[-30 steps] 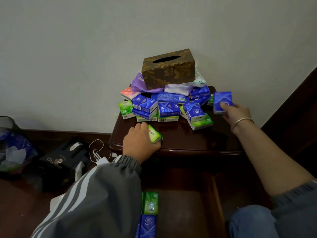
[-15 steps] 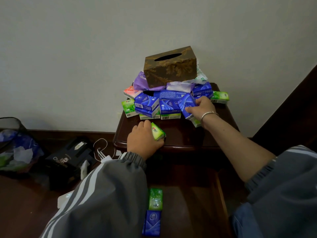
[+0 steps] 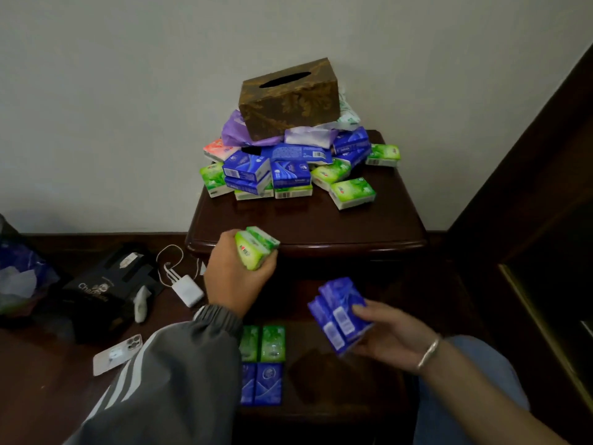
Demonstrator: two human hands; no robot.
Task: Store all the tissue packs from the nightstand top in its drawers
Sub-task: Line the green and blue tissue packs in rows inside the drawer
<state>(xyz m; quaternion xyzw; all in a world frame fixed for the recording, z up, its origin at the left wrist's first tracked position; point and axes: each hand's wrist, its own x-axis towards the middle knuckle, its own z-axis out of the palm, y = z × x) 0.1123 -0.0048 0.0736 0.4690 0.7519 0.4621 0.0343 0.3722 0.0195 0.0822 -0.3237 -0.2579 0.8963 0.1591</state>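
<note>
Nightstand (image 3: 305, 226) top: tissue-pack pile (image 3: 290, 175) heaped | left hand (image 3: 234, 277) fingers grip green packs (image 3: 255, 248) at front edge | right hand (image 3: 394, 335) fingers grip blue packs (image 3: 340, 313) above open drawer (image 3: 337, 380) | step: carrying down | next: set both beside stored packs (image 3: 272, 343)

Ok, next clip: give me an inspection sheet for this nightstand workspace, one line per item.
Surface: dark wooden nightstand top, its front part bare; open drawer below it.
Job's things: pile of tissue packs at the back of the top; stored packs, two green and two blue, lie at the drawer's left.
Clutter: brown tissue box sits tilted on the pile.
Hands: left hand grips green packs at the top's front edge; right hand holds blue packs above the drawer.
Cables: white cable with charger on the floor, left of the nightstand.
Surroundings: phone, black box and bag on the floor at left; plain wall behind.
</note>
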